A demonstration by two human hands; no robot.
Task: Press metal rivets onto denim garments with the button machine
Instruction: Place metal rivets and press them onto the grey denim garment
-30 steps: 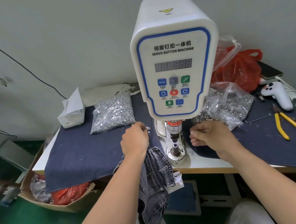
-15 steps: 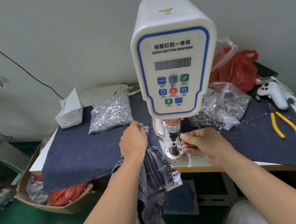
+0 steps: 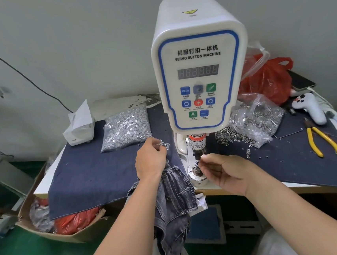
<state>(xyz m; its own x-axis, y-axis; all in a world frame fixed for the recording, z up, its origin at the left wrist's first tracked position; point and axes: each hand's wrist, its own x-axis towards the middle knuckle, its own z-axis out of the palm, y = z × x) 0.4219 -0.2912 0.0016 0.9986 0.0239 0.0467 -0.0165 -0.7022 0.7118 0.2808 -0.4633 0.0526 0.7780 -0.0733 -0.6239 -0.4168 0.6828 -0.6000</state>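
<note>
The white servo button machine [image 3: 198, 62] stands mid-table, its press head over the round metal lower die [image 3: 196, 166]. My right hand [image 3: 223, 171] is at the die, thumb and forefinger pinched together right beside it; the small part between them is too small to make out. My left hand [image 3: 150, 160] rests on the denim-covered table left of the machine, its fingertips at a little heap of loose rivets [image 3: 164, 144]. A faded denim garment [image 3: 175, 204] hangs over the table's front edge beneath my left wrist.
A clear bag of silver rivets [image 3: 127, 129] lies behind my left hand, a tissue box [image 3: 80, 126] further left. Right of the machine are an open bag of metal rings [image 3: 253, 123], yellow pliers [image 3: 321, 141], a white handheld device [image 3: 309, 107] and a red bag [image 3: 270, 80]. A cardboard box [image 3: 49, 227] sits on the floor.
My right hand has moved left from the table surface to the lower die, fingertips pinched. My left hand stays by the loose rivets.
</note>
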